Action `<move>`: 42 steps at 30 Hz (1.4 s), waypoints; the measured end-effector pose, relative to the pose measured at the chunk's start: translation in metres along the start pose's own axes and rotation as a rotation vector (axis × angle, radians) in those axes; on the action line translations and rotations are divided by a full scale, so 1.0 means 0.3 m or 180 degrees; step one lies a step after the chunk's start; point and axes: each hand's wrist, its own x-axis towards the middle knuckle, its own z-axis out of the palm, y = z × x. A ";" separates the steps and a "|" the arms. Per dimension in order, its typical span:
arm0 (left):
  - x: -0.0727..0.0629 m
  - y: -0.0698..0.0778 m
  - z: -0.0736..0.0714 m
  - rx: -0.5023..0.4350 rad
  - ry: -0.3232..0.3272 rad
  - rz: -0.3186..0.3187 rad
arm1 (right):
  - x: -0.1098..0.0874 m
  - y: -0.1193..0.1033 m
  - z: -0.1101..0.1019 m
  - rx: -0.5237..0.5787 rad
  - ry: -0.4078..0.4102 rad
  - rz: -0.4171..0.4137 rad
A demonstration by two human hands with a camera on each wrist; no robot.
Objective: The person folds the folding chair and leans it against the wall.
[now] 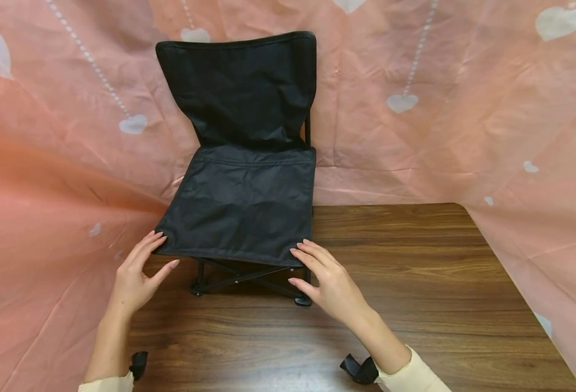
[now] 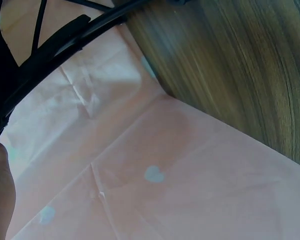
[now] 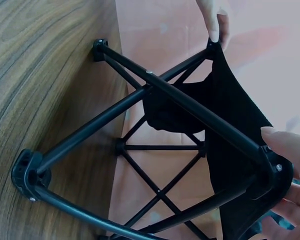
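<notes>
A black fabric folding chair (image 1: 241, 207) stands unfolded on the wooden surface, its backrest raised at the far side. At the seat's front left corner, my left hand (image 1: 133, 275) rests its fingertips on the fabric, thumb held apart. My right hand (image 1: 332, 283) touches the front right corner likewise, with fairly straight fingers. Under the seat, the right wrist view shows crossed black tubes (image 3: 150, 90) and a plastic foot (image 3: 30, 175). The left wrist view catches only an edge of the left hand (image 2: 1, 195) beside a dark frame joint.
Pink cloth (image 1: 376, 141) with white hearts hangs behind the chair and along both sides. Brown wood-grain surface (image 1: 415, 272) extends to the right of the chair and in front of it. Black straps (image 1: 359, 370) sit near both wrists.
</notes>
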 end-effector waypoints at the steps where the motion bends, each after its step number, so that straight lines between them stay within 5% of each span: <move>1: 0.000 0.000 0.000 -0.0003 0.0002 0.0006 | 0.000 0.000 0.001 -0.0004 0.0009 -0.0001; 13: 0.011 0.002 -0.009 0.0001 -0.0115 0.0046 | 0.008 0.000 0.020 0.0048 0.0257 0.0084; 19: 0.015 -0.013 -0.012 -0.0035 0.0002 0.0250 | 0.011 0.006 0.031 0.0094 0.0334 0.0030; 42: 0.028 -0.044 -0.033 0.0086 -0.0048 0.0411 | 0.013 0.008 0.031 0.0022 0.0391 -0.0001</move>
